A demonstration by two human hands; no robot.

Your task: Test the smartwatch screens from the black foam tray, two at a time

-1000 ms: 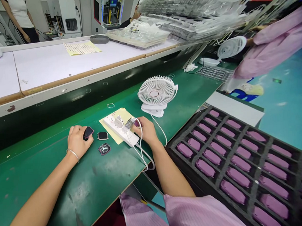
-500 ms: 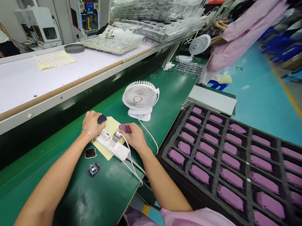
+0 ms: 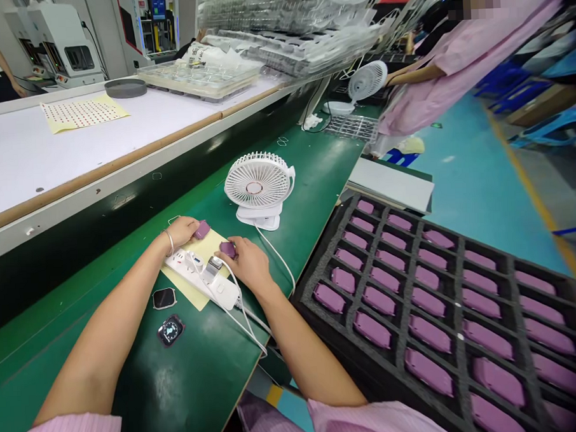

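Observation:
My left hand (image 3: 181, 232) rests above the far end of a white power strip (image 3: 182, 262) and is shut on a purple watch-shaped case (image 3: 202, 230). My right hand (image 3: 247, 263) holds a second purple case (image 3: 227, 249) just beyond a metal-tipped charger (image 3: 212, 268) plugged into the strip. Under the strip lies a yellow paper sheet (image 3: 211, 240). Nearer me on the green mat (image 3: 181, 386), a black smartwatch body (image 3: 164, 298) lies beside another with a lit screen (image 3: 171, 330). White cables run from the strip toward the mat's near edge.
A white clip-on fan (image 3: 258, 182) stands just beyond my hands. To the right lies a black foam tray (image 3: 319, 269) of purple cases in rows. A white table (image 3: 37, 163) runs along the far side, and a pink-sleeved co-worker (image 3: 434, 76) stands at upper right.
My left hand has moved right, over the strip's far end, and its item now shows purple instead of a dark face. The view has swung left and both hands have closed together.

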